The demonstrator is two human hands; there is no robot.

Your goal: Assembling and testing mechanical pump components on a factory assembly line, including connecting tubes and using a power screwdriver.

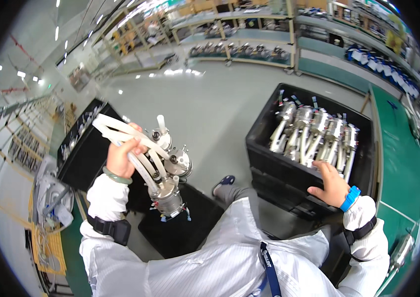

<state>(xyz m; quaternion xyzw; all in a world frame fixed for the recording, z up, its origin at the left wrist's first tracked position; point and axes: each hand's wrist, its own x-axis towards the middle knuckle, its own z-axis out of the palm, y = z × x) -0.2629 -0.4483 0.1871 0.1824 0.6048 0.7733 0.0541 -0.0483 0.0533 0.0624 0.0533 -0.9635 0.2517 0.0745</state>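
Note:
My left hand (122, 156) is closed around several thick white hoses (145, 171). From these hoses hang metal cylinder units (167, 199) with round fittings and small coloured wire ends, held in the air left of my body. My right hand (332, 185) has its fingers apart and rests at the near rim of a black bin (284, 171). Inside that bin, similar metal units (319, 120) stand in a row with their white tubes toward me. Between my fingers and the nearest tubes I cannot tell whether there is contact.
Another black bin (83, 163) with parts stands at the left, and a low black surface (180, 232) lies below the held units. A green worktop (400, 148) borders the right. Shelves (239, 37) with more metal parts line the back. My shoe (224, 183) is on the grey floor.

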